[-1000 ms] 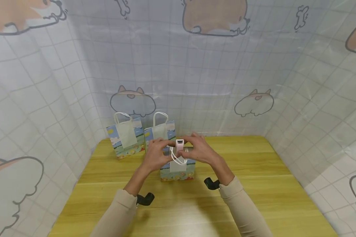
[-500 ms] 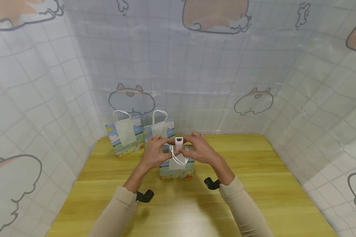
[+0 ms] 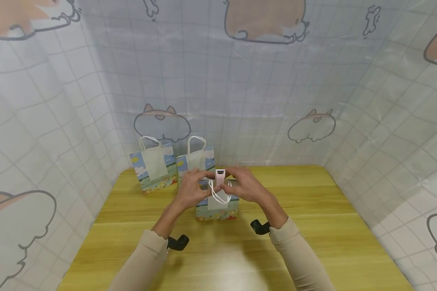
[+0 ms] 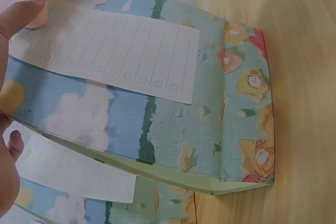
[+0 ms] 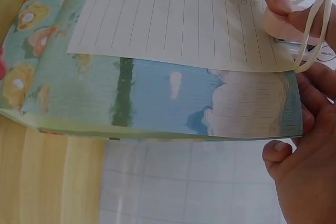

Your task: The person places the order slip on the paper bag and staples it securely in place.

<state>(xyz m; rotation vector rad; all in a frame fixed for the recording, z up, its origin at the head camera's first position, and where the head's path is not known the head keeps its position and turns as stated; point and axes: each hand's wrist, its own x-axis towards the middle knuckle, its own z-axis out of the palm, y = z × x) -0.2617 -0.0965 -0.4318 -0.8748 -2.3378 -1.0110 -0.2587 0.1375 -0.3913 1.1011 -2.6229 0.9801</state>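
In the head view a small pink-and-white stapler stands upright over the top of the front paper gift bag, its slotted end facing up. My left hand pinches it from the left, thumb in front and fingers behind. From the right, my right hand grips it the same way, its thumb beside the left one. Pink rounded plastic of the stapler shows over the lined white label in the right wrist view. White rope handles hang down over the label. The fingertips behind the bag are hidden.
Two matching gift bags, one at the far left and one just behind the left hand, stand with handles up. All are on a wooden table. Curtains with a grid and cartoon dogs enclose the back and sides.
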